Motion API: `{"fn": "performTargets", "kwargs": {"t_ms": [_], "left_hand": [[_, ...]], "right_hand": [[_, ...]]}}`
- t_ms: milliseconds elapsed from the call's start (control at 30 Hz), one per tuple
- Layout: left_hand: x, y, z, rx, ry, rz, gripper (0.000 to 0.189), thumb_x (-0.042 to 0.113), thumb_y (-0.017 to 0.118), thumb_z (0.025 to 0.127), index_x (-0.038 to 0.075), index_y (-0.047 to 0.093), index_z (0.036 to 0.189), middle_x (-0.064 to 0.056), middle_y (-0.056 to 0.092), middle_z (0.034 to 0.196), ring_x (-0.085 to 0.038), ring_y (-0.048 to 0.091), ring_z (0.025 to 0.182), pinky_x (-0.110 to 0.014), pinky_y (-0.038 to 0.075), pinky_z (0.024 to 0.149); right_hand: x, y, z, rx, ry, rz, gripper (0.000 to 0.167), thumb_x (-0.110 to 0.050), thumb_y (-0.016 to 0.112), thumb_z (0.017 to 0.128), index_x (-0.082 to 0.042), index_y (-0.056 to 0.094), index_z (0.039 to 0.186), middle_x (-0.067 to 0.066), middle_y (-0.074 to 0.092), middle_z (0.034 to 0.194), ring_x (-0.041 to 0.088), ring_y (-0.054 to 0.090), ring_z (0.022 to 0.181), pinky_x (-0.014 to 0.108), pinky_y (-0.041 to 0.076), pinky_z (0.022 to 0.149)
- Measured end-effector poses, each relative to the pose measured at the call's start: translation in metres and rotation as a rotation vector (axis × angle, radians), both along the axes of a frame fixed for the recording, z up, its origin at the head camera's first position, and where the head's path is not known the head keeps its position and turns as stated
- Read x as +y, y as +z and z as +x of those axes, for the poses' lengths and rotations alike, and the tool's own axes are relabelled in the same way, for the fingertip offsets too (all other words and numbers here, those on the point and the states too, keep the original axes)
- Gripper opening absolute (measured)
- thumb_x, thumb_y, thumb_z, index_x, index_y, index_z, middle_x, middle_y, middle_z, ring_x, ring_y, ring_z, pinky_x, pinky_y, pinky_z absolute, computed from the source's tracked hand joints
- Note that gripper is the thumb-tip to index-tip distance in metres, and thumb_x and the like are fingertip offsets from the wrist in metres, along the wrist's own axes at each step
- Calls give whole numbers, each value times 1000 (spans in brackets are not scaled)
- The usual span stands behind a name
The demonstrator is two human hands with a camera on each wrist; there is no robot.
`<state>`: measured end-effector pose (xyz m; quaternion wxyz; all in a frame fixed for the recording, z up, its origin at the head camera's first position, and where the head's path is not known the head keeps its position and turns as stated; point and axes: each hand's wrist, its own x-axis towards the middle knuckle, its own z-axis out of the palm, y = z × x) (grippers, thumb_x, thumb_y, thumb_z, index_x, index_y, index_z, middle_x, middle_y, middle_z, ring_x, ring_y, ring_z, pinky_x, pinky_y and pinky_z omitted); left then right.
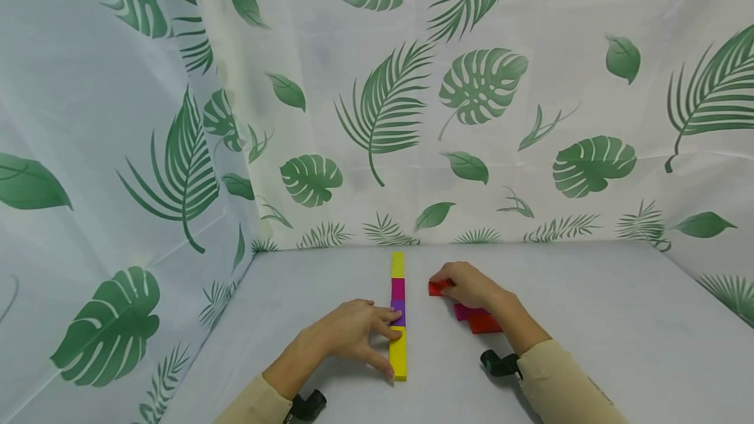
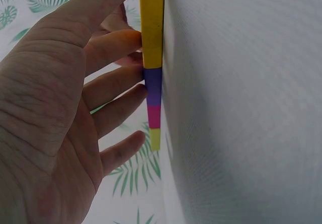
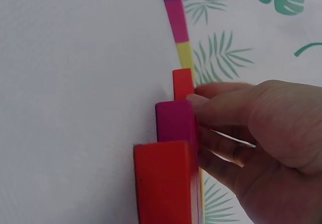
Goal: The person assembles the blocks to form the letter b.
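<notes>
A straight row of blocks runs away from me: a long yellow block [image 1: 398, 360] nearest, then a purple block [image 1: 399, 305], a magenta block [image 1: 398, 289] and a paler yellow block [image 1: 398, 264] at the far end. My left hand [image 1: 347, 329] rests along the row's left side, fingers spread, fingertips at the purple and long yellow blocks, thumb by the near end. To the right of the row, my right hand [image 1: 470, 285] pinches a small red block [image 3: 183, 84] between thumb and fingers.
Close below the right hand lie another magenta block [image 1: 463, 312] and a larger red block [image 1: 486, 324], side by side on the white table [image 1: 589, 306]. A leaf-patterned curtain [image 1: 400, 201] borders the table at the back and left. Dark wrist cameras [image 1: 499, 364] sit under both sleeves.
</notes>
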<state>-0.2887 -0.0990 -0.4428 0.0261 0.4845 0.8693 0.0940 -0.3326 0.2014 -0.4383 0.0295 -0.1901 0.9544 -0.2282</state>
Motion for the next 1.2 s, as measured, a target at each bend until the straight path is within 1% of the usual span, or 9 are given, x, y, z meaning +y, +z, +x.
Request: {"fn": "performTargets", "kwargs": {"t_ms": [100,233,367,533,700,967,1200], "left_hand": [[1,1,0,-9,2,-2,73,77,76,75,32,71,132,11,61,148,-4,54,140,-43,44,119],[1,2,0,-10,-2,-1,73,76,76,75,32,71,132,10,61,148,-4,54,140,-43,44,119],[1,2,0,-11,-2,3,73,77,76,75,31,71,132,10,61,148,-4,55,140,-43,45,118],[0,1,0,-20,4,1,74,78,75,75,32,71,133,11,61,148,-4,54,140,-43,45,119],[0,1,-1,-18,5,1,73,78,75,75,33,71,132,11,60,148,-4,54,141,-44,44,119],[0,0,-1,-33,13,-3,73,78,74,76,33,70,133,12,59,149,-4,53,141,-44,44,119],[-1,0,-1,-18,9,1,73,78,74,76,32,71,132,11,60,149,-4,53,141,-44,44,119]], "right_hand": [[-3,-2,0,-4,-38,-16,32,-9,76,94,-9,74,127,7,73,122,29,64,117,54,54,106],[-5,-4,0,0,-54,-34,33,-10,76,94,-7,73,127,8,73,122,28,64,116,53,55,105],[-6,-6,-2,21,-36,-25,30,-8,75,94,-7,75,125,8,72,121,28,65,116,53,55,106],[-10,-6,-2,57,-2,-17,29,-7,76,94,-8,77,122,6,73,117,25,65,111,50,57,103],[-16,-7,-1,63,14,-29,29,-7,75,94,-9,77,123,6,74,116,25,66,111,48,58,101],[-24,-9,0,67,26,-53,27,-7,75,95,-8,78,121,6,73,116,25,66,111,49,56,104],[-28,-12,0,84,51,-75,27,-5,74,95,-6,77,121,7,74,115,25,66,109,48,57,103]]}}
